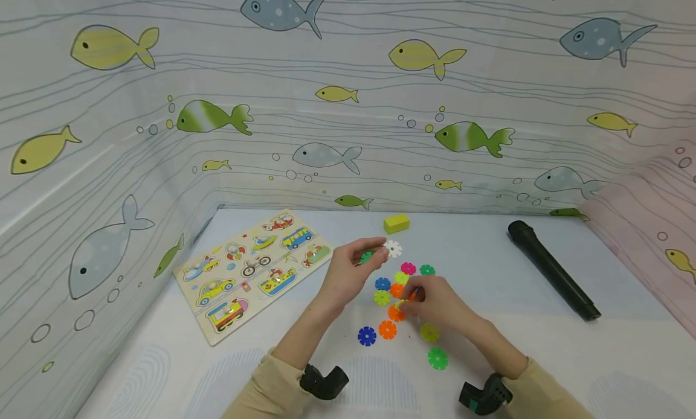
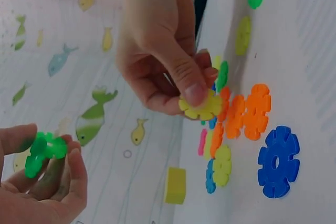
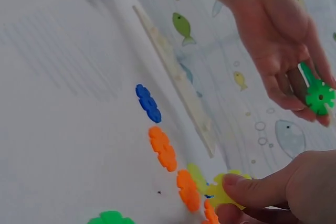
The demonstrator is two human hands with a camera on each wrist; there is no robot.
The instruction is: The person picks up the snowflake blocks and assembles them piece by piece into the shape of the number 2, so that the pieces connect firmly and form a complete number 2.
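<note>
— What are the 2 hands doing?
— The left hand (image 1: 352, 273) pinches 1 green snowflake disc (image 2: 43, 151) in its fingertips, lifted off the worktop (image 1: 544, 346). The right hand (image 1: 435, 301) pinches a yellow disc (image 2: 202, 106) between thumb and fingers, low among the loose discs (image 1: 387, 329).
— And around them?
— A vehicle puzzle board (image 1: 252, 271) lies left, a yellow block (image 1: 396, 223) behind, a black microphone (image 1: 551, 268) right.
</note>
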